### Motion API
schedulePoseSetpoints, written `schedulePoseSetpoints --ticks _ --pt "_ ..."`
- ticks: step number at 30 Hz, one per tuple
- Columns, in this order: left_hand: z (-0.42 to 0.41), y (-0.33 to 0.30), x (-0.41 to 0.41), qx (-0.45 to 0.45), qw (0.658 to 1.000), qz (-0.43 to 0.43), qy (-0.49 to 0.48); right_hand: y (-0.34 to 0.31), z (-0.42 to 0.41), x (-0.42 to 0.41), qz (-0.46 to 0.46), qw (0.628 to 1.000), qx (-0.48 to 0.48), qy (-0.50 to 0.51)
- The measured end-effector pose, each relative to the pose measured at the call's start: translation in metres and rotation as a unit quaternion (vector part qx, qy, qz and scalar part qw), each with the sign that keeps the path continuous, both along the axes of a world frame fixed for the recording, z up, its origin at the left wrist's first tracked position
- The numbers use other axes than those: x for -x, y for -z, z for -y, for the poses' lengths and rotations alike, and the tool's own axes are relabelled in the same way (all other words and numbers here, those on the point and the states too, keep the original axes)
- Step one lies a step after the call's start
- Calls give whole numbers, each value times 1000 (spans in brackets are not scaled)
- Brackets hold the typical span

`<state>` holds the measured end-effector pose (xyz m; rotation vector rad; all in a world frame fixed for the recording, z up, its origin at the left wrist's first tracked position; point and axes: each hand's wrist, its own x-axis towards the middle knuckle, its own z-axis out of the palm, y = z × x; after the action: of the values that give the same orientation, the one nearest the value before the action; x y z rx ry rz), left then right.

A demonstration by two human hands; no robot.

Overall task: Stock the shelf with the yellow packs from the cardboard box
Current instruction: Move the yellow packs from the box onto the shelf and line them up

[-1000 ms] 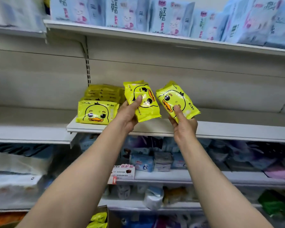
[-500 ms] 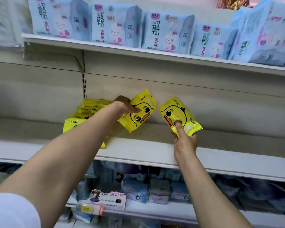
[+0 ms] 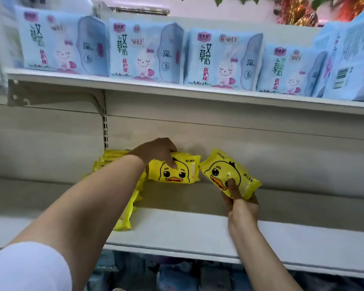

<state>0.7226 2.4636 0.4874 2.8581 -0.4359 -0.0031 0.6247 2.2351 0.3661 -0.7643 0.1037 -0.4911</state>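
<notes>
My left hand (image 3: 156,151) grips a yellow duck-face pack (image 3: 177,172) from above and holds it upright at the back of the white shelf (image 3: 177,232), against the back panel. My right hand (image 3: 241,206) holds a second yellow duck pack (image 3: 227,174) tilted, thumb pressed on its front, just right of the first and above the shelf. A stack of several more yellow packs (image 3: 111,159) lies to the left, mostly hidden behind my left forearm. The cardboard box is out of view.
The shelf above (image 3: 177,89) carries a row of light-blue rabbit-print packs (image 3: 145,51). An upright slotted rail (image 3: 105,131) runs down the back panel by the yellow stack. Blurred blue goods fill the shelf below (image 3: 177,276). Bare shelf board stretches to the right.
My left hand has carried its pack further in and turned it upright against the back panel. The right hand's pack has shifted little. The view has tilted upward.
</notes>
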Motion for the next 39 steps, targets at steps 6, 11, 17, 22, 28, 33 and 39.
schedulePoseSetpoints --ticks 6,11,17,22,28,33,39 --pt "-5 12 -24 -52 998 0 23 3 1 -8 -15 1000 20 -15" --pt "-6 24 -32 -50 998 -18 22 8 1 -10 -24 998 53 -18" --pt "-6 32 -38 -36 999 -13 10 9 2 -10 -29 997 67 -18" --pt "-7 36 -39 -40 999 13 1 11 0 -11 -33 996 85 -17" --pt "-6 41 -37 -30 998 47 -30 11 1 -10 -36 995 94 -21" --pt "-4 42 -32 -73 991 94 -56 10 0 -9 -38 994 98 -26" --pt "8 31 -22 -62 986 139 -74 9 -1 -9 -39 993 106 -29"
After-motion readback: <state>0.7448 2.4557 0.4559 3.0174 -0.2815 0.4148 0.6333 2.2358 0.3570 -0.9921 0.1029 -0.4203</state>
